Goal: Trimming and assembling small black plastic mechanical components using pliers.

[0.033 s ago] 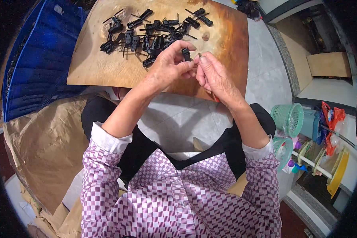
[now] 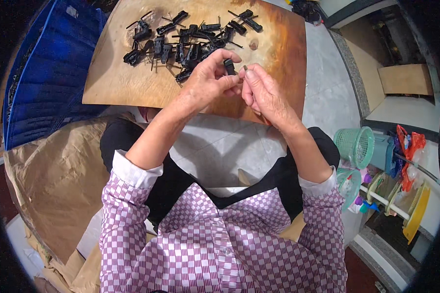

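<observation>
Over the near edge of the wooden board, my two hands meet. My left hand (image 2: 211,79) is closed round a small black plastic part (image 2: 229,67), whose end sticks up between thumb and curled forefinger. My right hand (image 2: 264,90) is closed in a pinch, with a thin, brownish tip (image 2: 245,68) showing by its thumb; what kind of thing it is I cannot make out. The fingertips of both hands touch or nearly touch. Beyond my left hand lies a loose pile of black plastic parts (image 2: 192,51) with thin arms.
The wooden board (image 2: 278,63) spans the space before my knees. A blue corrugated bin (image 2: 54,68) stands at the left, above brown paper (image 2: 68,171). To the right are a green basket (image 2: 349,146), a yellow plastic piece (image 2: 416,213) and a red bag (image 2: 413,146).
Both hands keep almost the same place. A bit of orange below my right hand no longer shows clearly.
</observation>
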### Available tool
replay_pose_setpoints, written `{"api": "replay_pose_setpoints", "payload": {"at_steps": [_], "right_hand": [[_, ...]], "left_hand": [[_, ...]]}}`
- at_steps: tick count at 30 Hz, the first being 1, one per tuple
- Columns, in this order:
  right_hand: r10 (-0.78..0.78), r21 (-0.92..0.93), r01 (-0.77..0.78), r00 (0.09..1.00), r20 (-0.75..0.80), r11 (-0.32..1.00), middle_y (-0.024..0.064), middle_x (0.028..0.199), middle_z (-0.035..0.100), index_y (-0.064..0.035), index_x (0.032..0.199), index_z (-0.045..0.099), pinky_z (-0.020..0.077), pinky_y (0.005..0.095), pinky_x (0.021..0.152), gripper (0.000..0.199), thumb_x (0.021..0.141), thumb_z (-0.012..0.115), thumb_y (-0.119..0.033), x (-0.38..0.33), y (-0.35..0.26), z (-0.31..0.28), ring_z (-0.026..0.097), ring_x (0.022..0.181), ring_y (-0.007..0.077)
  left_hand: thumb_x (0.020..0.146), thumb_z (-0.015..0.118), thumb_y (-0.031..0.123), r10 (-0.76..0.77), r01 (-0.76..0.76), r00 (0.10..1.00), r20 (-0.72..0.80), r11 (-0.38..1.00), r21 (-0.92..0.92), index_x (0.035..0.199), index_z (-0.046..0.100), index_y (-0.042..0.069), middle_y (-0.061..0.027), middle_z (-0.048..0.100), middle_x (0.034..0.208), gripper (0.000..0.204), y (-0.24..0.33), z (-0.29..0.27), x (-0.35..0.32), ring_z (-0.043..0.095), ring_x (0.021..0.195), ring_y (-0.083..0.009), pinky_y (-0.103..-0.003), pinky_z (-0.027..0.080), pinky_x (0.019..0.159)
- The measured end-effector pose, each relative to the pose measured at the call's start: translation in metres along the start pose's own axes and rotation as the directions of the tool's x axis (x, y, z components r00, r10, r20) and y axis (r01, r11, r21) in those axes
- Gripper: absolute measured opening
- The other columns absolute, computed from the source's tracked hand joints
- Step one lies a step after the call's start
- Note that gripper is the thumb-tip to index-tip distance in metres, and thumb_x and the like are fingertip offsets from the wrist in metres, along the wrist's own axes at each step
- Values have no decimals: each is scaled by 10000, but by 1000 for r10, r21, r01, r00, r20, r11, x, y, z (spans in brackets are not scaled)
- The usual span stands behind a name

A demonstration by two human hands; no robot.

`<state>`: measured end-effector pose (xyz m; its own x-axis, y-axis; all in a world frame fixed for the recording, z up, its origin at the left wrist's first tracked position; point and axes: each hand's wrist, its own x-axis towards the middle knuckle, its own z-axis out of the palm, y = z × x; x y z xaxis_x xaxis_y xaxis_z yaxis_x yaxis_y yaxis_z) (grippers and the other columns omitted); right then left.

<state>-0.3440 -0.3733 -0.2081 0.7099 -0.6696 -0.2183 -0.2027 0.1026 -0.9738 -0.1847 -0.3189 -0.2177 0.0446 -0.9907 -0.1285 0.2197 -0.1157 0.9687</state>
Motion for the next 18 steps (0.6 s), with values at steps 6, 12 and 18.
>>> {"api": "replay_pose_setpoints", "payload": {"at_steps": [6,12,18], "right_hand": [[-84,-132,83,996,-6,988,-25,581,410,-54,984,472,305,199,448,265,972,364,-296,2,4,5,361,489,49],[-188,-338,173,982,-12,925,-13,581,397,-44,961,472,331,236,483,250,969,370,-272,6,15,2,380,519,75],[-192,-335,171,981,-29,927,-5,595,395,-46,926,460,340,247,483,218,967,378,-243,10,29,4,381,524,82]], "left_hand": [[835,590,28,43,-44,999,6,995,87,1008,480,50,-19,556,728,206,-9,-1,3,566,625,-91,-216,473,552],[812,603,26,92,-82,996,-6,913,401,1000,453,52,-16,534,712,242,-6,3,2,530,626,-74,-226,446,547],[788,589,30,205,-166,979,-7,811,561,965,458,40,-134,589,702,220,-14,5,4,611,624,-232,-337,468,560]]}}
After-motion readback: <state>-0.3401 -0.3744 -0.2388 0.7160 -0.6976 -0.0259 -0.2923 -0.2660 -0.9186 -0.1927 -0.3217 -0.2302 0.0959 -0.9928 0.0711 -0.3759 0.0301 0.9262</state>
